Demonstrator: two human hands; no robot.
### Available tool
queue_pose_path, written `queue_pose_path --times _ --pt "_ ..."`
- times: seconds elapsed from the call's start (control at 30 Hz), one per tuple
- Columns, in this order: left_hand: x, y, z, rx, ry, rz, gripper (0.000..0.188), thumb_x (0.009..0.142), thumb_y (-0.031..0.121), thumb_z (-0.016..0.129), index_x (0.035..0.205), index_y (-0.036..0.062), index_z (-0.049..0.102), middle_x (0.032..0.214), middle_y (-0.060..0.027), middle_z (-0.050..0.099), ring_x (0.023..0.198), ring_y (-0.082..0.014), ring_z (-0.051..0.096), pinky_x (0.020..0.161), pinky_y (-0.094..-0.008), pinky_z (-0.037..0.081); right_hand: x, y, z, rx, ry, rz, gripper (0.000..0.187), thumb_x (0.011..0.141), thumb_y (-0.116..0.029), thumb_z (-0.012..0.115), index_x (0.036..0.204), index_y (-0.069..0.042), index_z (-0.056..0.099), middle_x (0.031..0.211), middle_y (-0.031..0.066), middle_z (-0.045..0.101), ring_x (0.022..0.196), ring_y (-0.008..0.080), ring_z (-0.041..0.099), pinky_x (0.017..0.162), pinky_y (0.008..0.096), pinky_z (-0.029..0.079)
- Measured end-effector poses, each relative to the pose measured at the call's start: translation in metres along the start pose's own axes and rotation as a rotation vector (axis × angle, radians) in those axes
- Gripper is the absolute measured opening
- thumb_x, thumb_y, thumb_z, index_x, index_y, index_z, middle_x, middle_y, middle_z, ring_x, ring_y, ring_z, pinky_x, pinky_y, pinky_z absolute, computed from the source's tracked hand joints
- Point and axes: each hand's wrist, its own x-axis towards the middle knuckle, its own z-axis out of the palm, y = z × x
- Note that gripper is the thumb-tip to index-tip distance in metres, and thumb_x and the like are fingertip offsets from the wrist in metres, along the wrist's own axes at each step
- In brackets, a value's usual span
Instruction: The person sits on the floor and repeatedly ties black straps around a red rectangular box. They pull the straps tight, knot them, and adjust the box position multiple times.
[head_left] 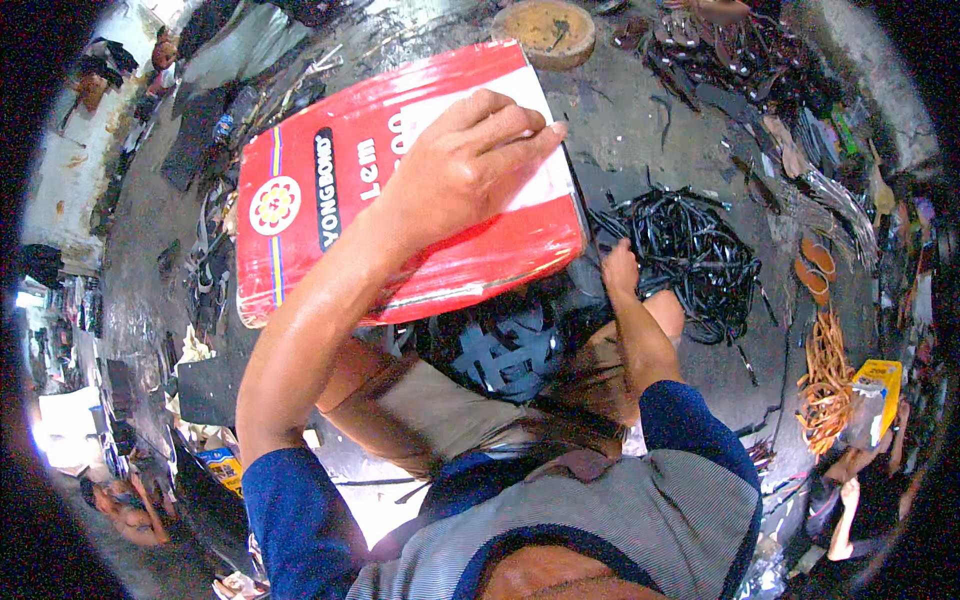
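Note:
A large red rectangular tin (430, 270) with a white panel lies tilted over my lap. My left hand (465, 165) rests across it, fingers closed in a pinch at the right edge; what they grip, if anything, is too small to make out. Lower down, close beside that same edge, my right hand (621, 268) is closed too, its fingertips partly hidden. A dark line runs along the edge between both hands; whether it is a strip or the tin's shadow I cannot tell. Glossy black straps (690, 260) lie in a tangled heap just right of my right hand.
Woven black strapping (505, 355) shows below the tin, over my legs. A round wooden block (543, 33) stands beyond it. At the right are tan straps (825, 380), brown sole-shaped pieces (815, 265) and a yellow box (878, 395). Dark pieces (735, 60) pile at the far right.

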Motion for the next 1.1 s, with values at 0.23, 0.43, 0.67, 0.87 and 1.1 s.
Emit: queue_pose_path --times 0.23,0.43,0.67,0.87,1.1 --pt "0.003 0.004 -0.011 -0.124 -0.099 -0.188 0.044 0.081 0.008 0.061 0.125 0.0082 0.07 0.111 -0.0119 0.065 0.1 -0.0296 0.063 0.087 -0.042 0.055 0.05 0.062 -0.032 1.715 -0.178 0.623 0.008 0.094 -0.011 0.059 0.098 -0.004 0.06 0.073 0.0077 0.057 0.049 0.0236 0.053 0.05 0.0378 0.05" --pt "0.009 0.022 -0.022 -0.086 -0.132 -0.235 0.032 0.083 0.01 0.063 0.114 0.0062 0.071 0.102 -0.0101 0.065 0.093 -0.0305 0.066 0.078 -0.0402 0.057 -0.019 0.02 -0.056 1.218 0.291 0.698 0.022 0.096 -0.019 0.053 0.096 -0.001 0.065 0.083 0.011 0.065 0.067 0.0243 0.064 0.056 0.0369 0.051" --pt "-0.026 0.116 -0.024 -0.4 -0.186 -0.167 0.038 0.085 0.013 0.068 0.122 0.0065 0.067 0.103 -0.0125 0.067 0.093 -0.0328 0.066 0.081 -0.0426 0.057 -0.173 -0.06 0.039 0.161 -0.883 -0.426 0.032 0.089 -0.036 0.074 0.099 -0.005 0.072 0.116 0.0165 0.066 0.109 0.0315 0.062 0.093 0.0417 0.051" --pt "-0.121 0.182 0.0 -0.573 -0.416 -0.653 0.068 0.084 0.028 0.078 0.144 0.0058 0.053 0.133 -0.0172 0.061 0.122 -0.0366 0.059 0.108 -0.0439 0.048 -0.197 -0.097 -0.111 0.371 -1.039 -0.684 0.03 0.081 -0.029 0.079 0.102 -0.008 0.072 0.113 0.0162 0.063 0.111 0.0334 0.06 0.096 0.0432 0.049" --pt "-0.147 0.19 0.016 -0.904 -0.249 -0.914 0.059 0.08 0.02 0.084 0.13 0.0053 0.058 0.112 -0.0154 0.065 0.107 -0.03 0.064 0.094 -0.0384 0.049 -0.188 -0.144 -0.316 0.107 -0.134 -1.216 0.028 0.076 -0.02 0.081 0.096 -0.007 0.066 0.104 0.0128 0.062 0.105 0.0326 0.06 0.091 0.0466 0.048"
